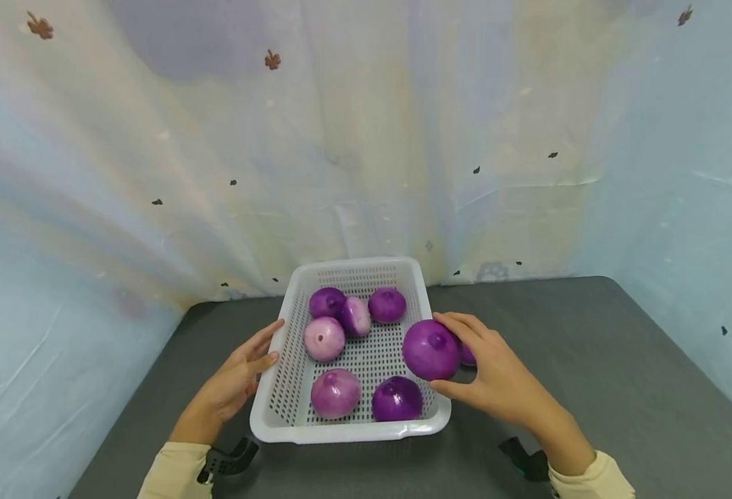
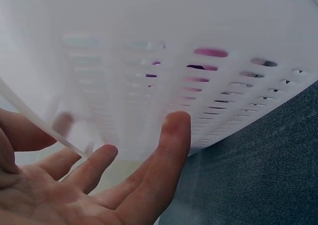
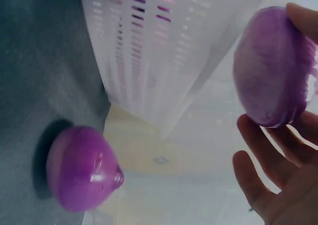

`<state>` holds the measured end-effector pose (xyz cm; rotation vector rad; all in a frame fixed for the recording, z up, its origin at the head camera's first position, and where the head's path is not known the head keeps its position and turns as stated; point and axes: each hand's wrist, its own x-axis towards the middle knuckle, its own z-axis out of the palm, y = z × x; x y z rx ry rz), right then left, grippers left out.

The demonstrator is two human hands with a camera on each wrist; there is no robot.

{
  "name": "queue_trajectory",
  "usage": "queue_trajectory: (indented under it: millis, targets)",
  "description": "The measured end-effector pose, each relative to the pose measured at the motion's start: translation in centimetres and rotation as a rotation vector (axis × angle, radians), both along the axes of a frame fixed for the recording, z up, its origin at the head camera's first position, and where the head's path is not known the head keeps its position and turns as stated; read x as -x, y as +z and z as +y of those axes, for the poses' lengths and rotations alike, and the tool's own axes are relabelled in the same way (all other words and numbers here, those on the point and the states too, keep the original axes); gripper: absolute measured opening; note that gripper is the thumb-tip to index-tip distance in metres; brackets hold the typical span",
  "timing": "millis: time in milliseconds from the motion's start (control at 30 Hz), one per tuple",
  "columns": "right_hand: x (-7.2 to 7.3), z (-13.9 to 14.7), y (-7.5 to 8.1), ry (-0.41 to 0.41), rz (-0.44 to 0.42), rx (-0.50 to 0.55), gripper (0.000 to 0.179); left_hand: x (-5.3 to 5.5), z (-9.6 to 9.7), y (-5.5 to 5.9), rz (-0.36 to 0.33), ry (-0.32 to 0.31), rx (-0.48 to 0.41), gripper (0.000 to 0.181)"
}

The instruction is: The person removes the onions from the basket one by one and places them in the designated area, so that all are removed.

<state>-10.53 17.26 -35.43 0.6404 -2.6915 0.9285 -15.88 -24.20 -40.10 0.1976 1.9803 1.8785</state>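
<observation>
My right hand grips a purple onion between thumb and fingers, holding it up over the right rim of a white plastic basket. In the right wrist view the held onion is at the upper right, above the table and beside the basket wall. My left hand holds the basket's left side, thumb at the rim and fingers against the slotted outer wall. Inside the basket lie several onions, among them a pale one and a dark one.
Another purple onion lies on the dark grey table right of the basket, mostly hidden behind my right hand in the head view. A patterned pale curtain hangs behind the table and along its sides.
</observation>
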Motion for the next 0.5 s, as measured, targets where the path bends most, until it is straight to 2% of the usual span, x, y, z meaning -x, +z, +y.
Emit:
queue_trajectory:
  millis: [333, 500]
  targets:
    - [0.5, 2.1, -0.4, -0.01, -0.002, -0.03, 0.086, 0.2, 0.0, -0.3, 0.004, -0.01, 0.003, 0.066]
    - [0.8, 2.4, -0.4, -0.001, -0.009, -0.034, 0.085, 0.3, -0.1, -0.3, 0.003, 0.007, 0.013, 0.065]
